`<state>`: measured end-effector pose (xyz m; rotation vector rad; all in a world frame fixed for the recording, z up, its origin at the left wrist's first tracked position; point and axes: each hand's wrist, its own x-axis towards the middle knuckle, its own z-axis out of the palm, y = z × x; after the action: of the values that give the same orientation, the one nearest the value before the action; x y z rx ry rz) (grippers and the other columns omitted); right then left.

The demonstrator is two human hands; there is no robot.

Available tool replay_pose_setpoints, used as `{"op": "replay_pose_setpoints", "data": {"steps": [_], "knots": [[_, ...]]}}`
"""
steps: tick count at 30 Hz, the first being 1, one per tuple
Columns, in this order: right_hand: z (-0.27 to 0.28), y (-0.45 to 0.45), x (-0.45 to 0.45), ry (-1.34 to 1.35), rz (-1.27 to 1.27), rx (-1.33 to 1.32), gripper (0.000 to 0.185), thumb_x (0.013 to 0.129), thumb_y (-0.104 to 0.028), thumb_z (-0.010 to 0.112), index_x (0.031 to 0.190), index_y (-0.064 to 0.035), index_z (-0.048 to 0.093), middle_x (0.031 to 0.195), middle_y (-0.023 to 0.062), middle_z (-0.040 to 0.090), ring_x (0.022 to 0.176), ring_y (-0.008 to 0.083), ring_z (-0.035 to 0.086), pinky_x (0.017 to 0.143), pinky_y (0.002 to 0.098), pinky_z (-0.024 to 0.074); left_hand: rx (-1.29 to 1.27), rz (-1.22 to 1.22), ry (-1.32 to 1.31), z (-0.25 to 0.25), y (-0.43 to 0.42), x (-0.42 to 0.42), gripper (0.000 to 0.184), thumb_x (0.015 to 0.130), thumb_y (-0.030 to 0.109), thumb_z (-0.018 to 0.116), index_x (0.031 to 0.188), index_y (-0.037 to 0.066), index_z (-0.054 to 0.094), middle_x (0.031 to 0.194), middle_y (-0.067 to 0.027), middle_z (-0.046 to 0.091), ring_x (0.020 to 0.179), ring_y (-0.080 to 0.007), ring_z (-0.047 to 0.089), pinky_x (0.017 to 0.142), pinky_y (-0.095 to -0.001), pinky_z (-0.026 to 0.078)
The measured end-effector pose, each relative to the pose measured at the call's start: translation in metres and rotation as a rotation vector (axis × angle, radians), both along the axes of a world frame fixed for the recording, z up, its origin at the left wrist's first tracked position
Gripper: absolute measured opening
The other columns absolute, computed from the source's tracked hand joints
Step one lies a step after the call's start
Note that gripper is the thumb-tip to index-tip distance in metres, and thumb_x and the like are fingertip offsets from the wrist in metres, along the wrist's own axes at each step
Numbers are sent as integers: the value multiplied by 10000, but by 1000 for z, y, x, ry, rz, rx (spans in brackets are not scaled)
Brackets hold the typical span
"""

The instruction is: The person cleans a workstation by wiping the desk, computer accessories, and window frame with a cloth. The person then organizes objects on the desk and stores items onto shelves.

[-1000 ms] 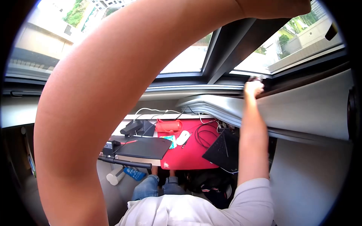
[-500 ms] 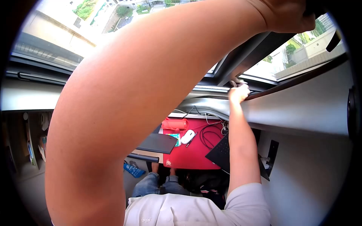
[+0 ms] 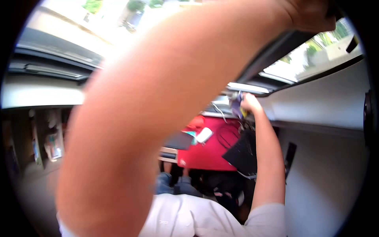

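Observation:
My left arm crosses the view in front of the window, and my left hand is closed at the top right against something dark beside the window frame; what it grips is hidden. Lower down, near the sill, my right hand is closed on a blurred purple item with a bit of yellow, cloth-like in look. The item hangs to the left of the fingers, over the far edge of the desk. Motion blur hides its exact shape.
Below lies a red desk mat with a white mouse, a red case, cables and a black laptop-like device. Shelves with books stand at the left. A pale padded ledge runs along the right.
My right hand has come down from the window's lower frame toward the desk's far edge, and the purple item now shows. My left hand stays closed at the top. The view has shifted.

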<state>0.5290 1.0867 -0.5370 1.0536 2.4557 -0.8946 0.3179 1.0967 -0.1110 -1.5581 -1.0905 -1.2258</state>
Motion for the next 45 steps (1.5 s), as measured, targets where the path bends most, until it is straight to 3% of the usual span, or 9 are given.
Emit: {"op": "replay_pose_setpoints", "data": {"steps": [5, 8, 14, 20, 30, 35, 38, 42, 45], "knots": [[38, -63, -48, 161, 281, -132, 519, 818, -52, 611, 1326, -137, 670, 1258, 233, 696, 1176, 412, 656, 1006, 479, 519, -86, -134, -124, -16, 10, 62, 996, 653, 248, 714, 1485, -153, 343, 1614, -438, 109, 1543, -565, 100, 1283, -589, 72], [153, -101, -78, 292, 138, -390, 589, 788, -154, 823, 1331, -5, 651, 1355, 244, 655, 1246, 367, 643, 1017, 400, 515, -102, -151, -146, -20, 11, 68, 991, 647, 247, 711, 1477, -159, 355, 1615, -439, 108, 1546, -564, 95, 1284, -588, 70], [216, -112, -92, 371, 103, -214, 585, 805, -187, 831, 1329, -2, 650, 1346, 243, 660, 1245, 377, 641, 1014, 401, 518, -129, -67, -121, -20, 4, 56, 878, 750, 159, 628, 1511, -155, 321, 1639, -407, 97, 1562, -522, 100, 1294, -548, 68], [243, -124, -64, 336, -192, 32, 536, 861, -215, 791, 1327, 1, 638, 1283, 238, 690, 1218, 397, 646, 981, 459, 510, -170, -116, -148, -19, 2, 58, 852, 766, 130, 594, 1521, -149, 312, 1645, -401, 77, 1570, -508, 79, 1298, -527, 64], [277, -302, 78, 1149, -869, -223, 443, 933, -85, 688, 1344, 52, 592, 1255, 139, 674, 1135, 238, 636, 1034, 373, 463, -637, -232, -171, 29, -73, 48, 855, 859, 233, 641, 1580, -70, 295, 1660, -374, 73, 1580, -479, 18, 1301, -503, 97], [259, -402, 160, 1174, -1063, -213, 401, 887, -77, 736, 1271, -5, 649, 1186, 90, 686, 1115, 220, 632, 1007, 366, 468, -320, -278, -469, 46, -116, 70, 540, 1060, 419, 511, 1399, -1, 538, 1405, -308, 528, 1318, -486, 497, 1111, -558, 383], [289, -442, 175, 1212, -1262, -314, 406, 865, 3, 713, 1265, -6, 645, 1191, 75, 664, 1085, 226, 634, 978, 376, 487, -473, -155, -585, 62, -122, 118, 1075, 870, 735, 660, 1515, -63, 338, 1419, -302, 501, 1303, -448, 522, 1105, -530, 387], [255, -478, 182, 1337, -1419, -435, 311, 867, -73, 766, 1166, -29, 695, 1168, 64, 698, 1084, 187, 642, 952, 357, 493, -602, -72, -675, 102, -119, 167, 1283, 743, 659, 840, 1580, -69, 194, 1434, -255, 504, 1307, -410, 538, 1067, -543, 438], [249, -503, 182, 1304, -1297, -591, 254, 917, -92, 734, 1164, -34, 715, 1063, 18, 726, 969, 124, 666, 866, 308, 525, -769, -72, -866, 125, -104, 156, 721, 834, 511, 790, 1306, 22, 553, 1157, -236, 706, 1086, -427, 698, 944, -521, 542]]}}
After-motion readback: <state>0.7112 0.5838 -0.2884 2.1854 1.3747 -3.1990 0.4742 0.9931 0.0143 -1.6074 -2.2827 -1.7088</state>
